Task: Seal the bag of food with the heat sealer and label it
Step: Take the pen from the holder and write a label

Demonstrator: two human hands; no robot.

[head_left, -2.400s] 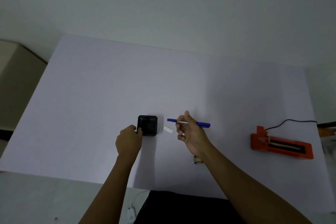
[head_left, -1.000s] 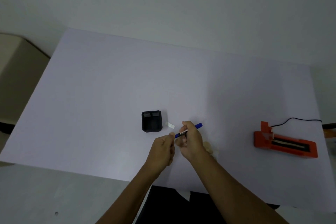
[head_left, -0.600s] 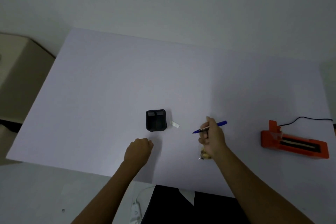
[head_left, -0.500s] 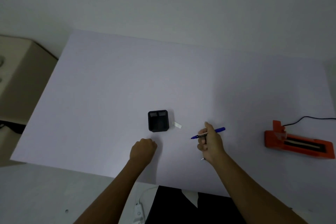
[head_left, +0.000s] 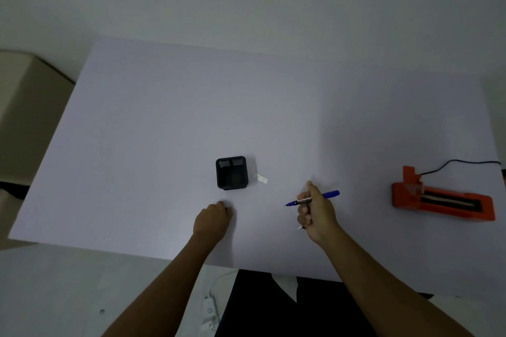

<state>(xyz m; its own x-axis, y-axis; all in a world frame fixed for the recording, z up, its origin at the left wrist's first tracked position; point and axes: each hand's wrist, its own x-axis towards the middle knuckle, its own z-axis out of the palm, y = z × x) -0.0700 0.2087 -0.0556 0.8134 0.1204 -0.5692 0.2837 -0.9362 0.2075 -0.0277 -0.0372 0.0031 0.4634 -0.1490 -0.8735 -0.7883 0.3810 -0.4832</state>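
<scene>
Blue pen (head_left: 315,199), one, in the right hand (head_left: 317,213) grip; left hand (head_left: 212,220) fisted, contents unclear.

orange heat sealer (head_left: 442,200): a long, low bar at the right edge of the frame, lying flat on the white table (head_left: 191,107), its length running left to right with a slight downward slope to the right; a dark slot with a pale strip runs along its top, a raised orange block stands at its left end, and a black cord (head_left: 460,165) leaves that end toward the right edge. label (head_left: 261,178): a small white rectangle at centre frame, lying just right of a black box. blue pen (head_left: 312,199): right of centre, uncapped, nearly level, tip pointing left. the bag of food cannot be made out.
</scene>
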